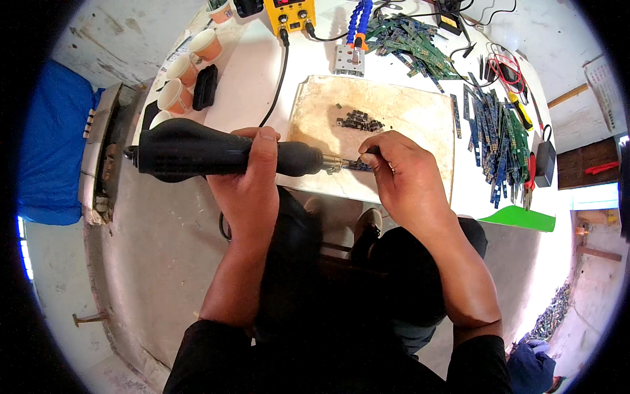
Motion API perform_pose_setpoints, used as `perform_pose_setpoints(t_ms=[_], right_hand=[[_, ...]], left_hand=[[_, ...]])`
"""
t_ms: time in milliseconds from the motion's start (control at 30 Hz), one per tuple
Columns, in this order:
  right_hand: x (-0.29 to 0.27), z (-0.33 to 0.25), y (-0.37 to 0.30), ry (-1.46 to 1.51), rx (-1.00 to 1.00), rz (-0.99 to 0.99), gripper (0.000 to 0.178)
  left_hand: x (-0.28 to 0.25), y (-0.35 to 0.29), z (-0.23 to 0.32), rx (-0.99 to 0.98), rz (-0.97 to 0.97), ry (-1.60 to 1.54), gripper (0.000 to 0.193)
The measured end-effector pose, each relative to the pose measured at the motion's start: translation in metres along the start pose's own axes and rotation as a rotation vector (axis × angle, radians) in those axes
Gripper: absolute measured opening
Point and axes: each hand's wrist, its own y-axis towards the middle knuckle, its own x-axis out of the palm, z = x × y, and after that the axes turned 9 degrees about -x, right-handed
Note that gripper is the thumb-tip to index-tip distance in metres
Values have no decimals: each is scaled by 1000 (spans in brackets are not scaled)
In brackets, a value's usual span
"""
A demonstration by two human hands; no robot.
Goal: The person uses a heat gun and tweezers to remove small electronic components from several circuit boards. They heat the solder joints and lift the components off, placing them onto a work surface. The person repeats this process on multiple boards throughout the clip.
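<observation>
My left hand (262,157) is wrapped round a black hot air gun (190,151), its metal nozzle (331,162) pointing right. Just past the nozzle a narrow blue circuit board strip (358,166) lies at the near part of a stained, tan work board (315,98). My right hand (410,167) is closed in a pinch over the strip's right end, holding a small dark tool (373,150); the fingers hide most of it, so its kind is unclear. Beyond both hands, a heap of small black components (359,121) sits on the work board.
A yellow soldering station (291,14) and a metal holder with blue flexible arms (350,59) stand behind. Piles of circuit board strips (420,43) lie at the far side and right (495,138). Paper cups (175,96) line the left; a black cable (279,85) crosses the white table (252,62).
</observation>
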Motion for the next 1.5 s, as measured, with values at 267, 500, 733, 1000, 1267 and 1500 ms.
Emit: perform_pose_setpoints(t_ms=[267,500,733,1000,1267,1500], right_hand=[[0,0,0,-7,-10,-7,17],[1,-1,1,-7,-5,1,16],[-1,0,1,-24,-29,-7,15],[0,-1,1,-31,-32,-10,15],[-1,0,0,-27,-43,-17,15],[-2,-1,1,-14,-35,-27,16]], left_hand=[[1,1,0,-25,-3,-29,15],[-1,0,1,9,-19,-1,16],[-2,2,-1,12,-33,-11,15],[1,1,1,-8,-3,-44,14],[0,3,-1,5,1,-29,13],[0,4,-1,3,6,-21,13]])
